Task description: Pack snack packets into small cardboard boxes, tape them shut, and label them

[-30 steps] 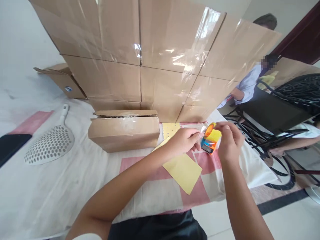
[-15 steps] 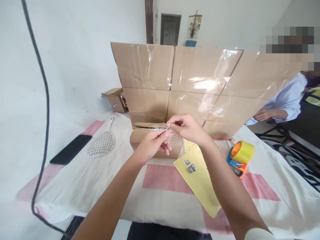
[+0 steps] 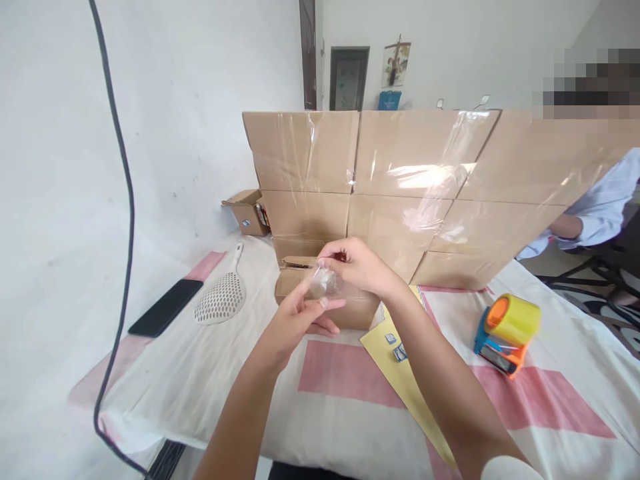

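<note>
My right hand (image 3: 357, 265) is closed in a pinch on the top edge of a small clear plastic bag (image 3: 327, 283). Beside and below it, my left hand (image 3: 300, 317) has its thumb and fingers spread, the index finger up against the plastic. Whatever the bag contains, if anything, is too blurred to make out. Directly behind both hands sits a small cardboard box (image 3: 350, 313) with its top flap raised. To its right lies a yellow sheet (image 3: 400, 380) carrying small blue-and-white stickers (image 3: 400, 352), partly covered by my right forearm.
A taped cardboard screen (image 3: 400, 160) stands across the back. On the left are a white perforated skimmer (image 3: 223, 297), a black phone (image 3: 166, 308), another open box (image 3: 247, 213) and a hanging cable (image 3: 131, 220). A tape dispenser (image 3: 507, 333) lies right; a person's sleeve (image 3: 607, 200) shows beyond the screen.
My left fingers have spread from a pinch, and the clear plastic between my hands now shows wider. The view has shifted, so everything sits a little lower and further right.
</note>
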`<state>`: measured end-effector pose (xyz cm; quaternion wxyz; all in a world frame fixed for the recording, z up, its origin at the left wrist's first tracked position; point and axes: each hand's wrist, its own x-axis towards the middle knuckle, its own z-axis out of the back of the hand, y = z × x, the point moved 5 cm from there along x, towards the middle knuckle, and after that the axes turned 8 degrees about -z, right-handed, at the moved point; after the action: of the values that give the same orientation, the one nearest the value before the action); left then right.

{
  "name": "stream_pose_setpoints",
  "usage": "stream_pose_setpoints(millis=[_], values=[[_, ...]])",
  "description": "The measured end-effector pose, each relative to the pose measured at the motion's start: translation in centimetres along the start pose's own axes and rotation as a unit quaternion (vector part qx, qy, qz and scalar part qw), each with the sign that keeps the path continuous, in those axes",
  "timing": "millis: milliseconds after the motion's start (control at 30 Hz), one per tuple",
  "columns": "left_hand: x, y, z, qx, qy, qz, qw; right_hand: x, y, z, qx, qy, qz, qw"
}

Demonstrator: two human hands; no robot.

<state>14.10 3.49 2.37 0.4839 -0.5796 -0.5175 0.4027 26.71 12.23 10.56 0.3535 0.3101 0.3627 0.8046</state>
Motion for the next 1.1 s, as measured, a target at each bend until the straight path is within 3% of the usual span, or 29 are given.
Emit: stream_pose_setpoints(millis=[133,300,467,533,633,700,767,933,1000,1100], values=[[-0.9,0.4,2.7,-0.003,-0.106,-0.044,0.993,0.5,0.4,2.4,-0.026,-0.084,-0.011,0.996],[-2.0,1.4,5.7,0.059,-0.187,-0.098,0.976,1.5,-0.7,2.1,-0.069,-0.007,-0.088,0.994],[-2.5,1.0,5.5,0.179,-0.238,-0.199,0.934,2.4,-2.8,1.1,-0.105,0.013,-0.160,0.981],[-2.4,0.2,4.5,0.265,-0.227,-0.264,0.899,2.7,-3.2,0.9,-0.125,0.014,-0.166,0.978],[-1.5,-0.6,2.1,0.443,-0.136,-0.354,0.812,3.0,-3.6,0.7,-0.151,0.009,-0.163,0.975],[-0.8,-0.2,0.5,0.539,-0.058,-0.380,0.749,3.1,-4.0,0.5,-0.170,0.004,-0.160,0.972],[-0.1,0.7,-0.4,0.593,-0.011,-0.383,0.709,3.1,-4.5,0.1,-0.196,0.000,-0.154,0.968],[0.1,2.5,-0.7,0.631,-0.029,-0.370,0.681,2.5,-4.9,-1.0,-0.289,0.033,-0.123,0.949],[0.0,2.8,-0.7,0.638,-0.045,-0.366,0.676,2.4,-4.5,-0.7,-0.351,0.005,-0.122,0.928],[0.0,3.1,-0.7,0.648,-0.050,-0.361,0.669,2.6,-4.2,0.4,-0.423,-0.071,-0.183,0.885]])
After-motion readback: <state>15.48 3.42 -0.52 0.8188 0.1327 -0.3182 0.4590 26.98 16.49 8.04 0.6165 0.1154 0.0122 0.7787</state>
